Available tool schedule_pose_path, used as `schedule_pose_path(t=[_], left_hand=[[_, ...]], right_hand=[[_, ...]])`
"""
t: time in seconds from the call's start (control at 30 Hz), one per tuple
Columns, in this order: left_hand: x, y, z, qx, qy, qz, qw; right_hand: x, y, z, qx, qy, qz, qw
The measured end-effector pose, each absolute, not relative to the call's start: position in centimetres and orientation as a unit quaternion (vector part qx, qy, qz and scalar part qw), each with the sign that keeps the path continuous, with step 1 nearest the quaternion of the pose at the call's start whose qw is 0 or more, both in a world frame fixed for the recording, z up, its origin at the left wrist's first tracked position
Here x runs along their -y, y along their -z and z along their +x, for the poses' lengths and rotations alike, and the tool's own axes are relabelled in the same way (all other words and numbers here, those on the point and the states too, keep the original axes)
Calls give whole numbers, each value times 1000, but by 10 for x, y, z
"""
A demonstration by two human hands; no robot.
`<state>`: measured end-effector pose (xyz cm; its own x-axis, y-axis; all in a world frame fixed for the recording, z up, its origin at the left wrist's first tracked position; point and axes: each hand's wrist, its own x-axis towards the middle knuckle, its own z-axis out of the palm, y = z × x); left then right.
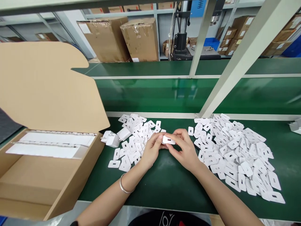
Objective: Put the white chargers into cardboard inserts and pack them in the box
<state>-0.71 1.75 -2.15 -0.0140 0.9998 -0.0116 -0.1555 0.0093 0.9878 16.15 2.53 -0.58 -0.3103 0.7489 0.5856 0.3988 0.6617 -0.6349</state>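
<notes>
"Which step are you seeing in hand?"

"Both hands are working on one small white plastic block with rounded corners and a dark reddish slot in its face point(168, 140). I'm judging that they're fitting or checking its slotted face; the fingers are hiding too much for me to be sure."

"How are they holding it?"

"The left hand point(152, 147) is gripping its left end between thumb and fingers, and the right hand point(185, 150) is pinching the other end. The block is sitting between the two heaps, over the dark green, smooth tabletop point(174, 188)."

"Heaps of what?"

"Flat white plastic plates with slots are lying in a larger pile point(233, 144) on the right and a smaller pile point(135, 156) on the left. Bulky white plastic charger-like blocks point(113, 140) are resting beside the smaller one, near an open brown cardboard box point(68, 188)."

"And what is the next move calling for?"

"Probably steady support from the left and even pressure from the right thumb and fingers, keeping the slot lined up. If the face is tilting, it could be seating crookedly."
</notes>
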Motion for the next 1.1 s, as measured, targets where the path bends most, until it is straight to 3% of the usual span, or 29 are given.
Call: schedule_pose_path(t=[0.4, 0.73, 0.97, 1.1], left_hand=[[-17, 20, -9, -445, -550, 500, 500], [-14, 23, -7, -425, -562, 503, 500], [-14, 25, -9, -432, -557, 534, 467], [-14, 26, -10, -450, -555, 557, 422]], right_hand=[[-29, 6, 162, 691, -384, -387, 475], [-32, 18, 158, 589, -431, -438, 525], [-35, 22, 160, 602, -505, -444, 431], [-34, 23, 159, 600, -527, -419, 431]])
